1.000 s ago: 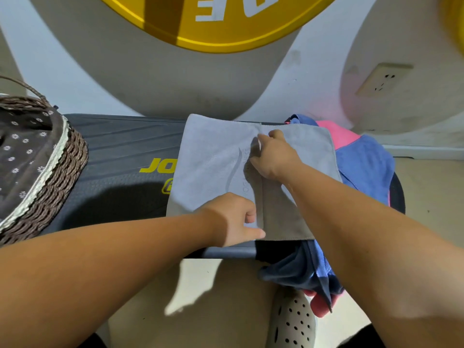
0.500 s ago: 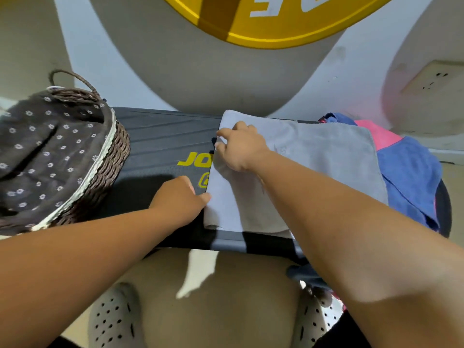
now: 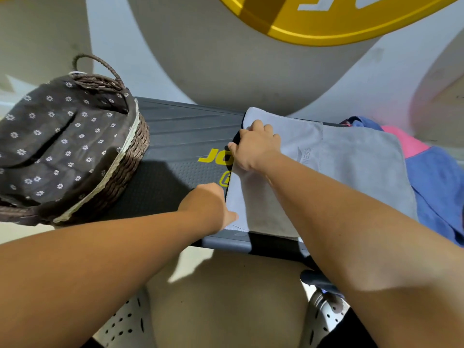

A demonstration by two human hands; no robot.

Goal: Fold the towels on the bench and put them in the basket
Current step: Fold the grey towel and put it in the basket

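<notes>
Dark ribbed surface (image 3: pixel 175 126) with yellow lettering, against a pale wall with a big yellow disc (image 3: pixel 326 21) overhead.

Grey towel (image 3: pixel 351 167) lies flat on the surface to the right of the basket (image 3: pixel 130 156), well apart from it, with bare surface between.

Step in hand, my read: a fold across, started from the basket-side edge.
- Right hand (image 3: pixel 256 149) is on the far corner of that edge, fingers curled round the hem.
- Left hand (image 3: pixel 211 204) is on the near corner, thumb on top. Fingers are hidden, so it looks like a pinch.

To do it well:
- Lift both corners together and keep them level.
- Carry the edge away from the basket and land it square on the opposite hem.
- Press the crease flat before letting go.
- Don't drag the whole piece: the cloth is soft and will slide or bunch.
- Watch the near hem. It sits right at the surface lip and could slip off.

Towel look: matte grey, thin, microfibre-like. A stitched seam runs across it, with a printed logo ending "NESS" beside the seam. The panel nearer the basket reads lighter. Small wrinkle under the right wrist.

Further from the basket than the grey one: a loose heap of blue and pink towels (image 3: pixel 437 187), unfolded. The basket is wicker with a dark flower-print liner, and I see no folded towels in it.
</notes>
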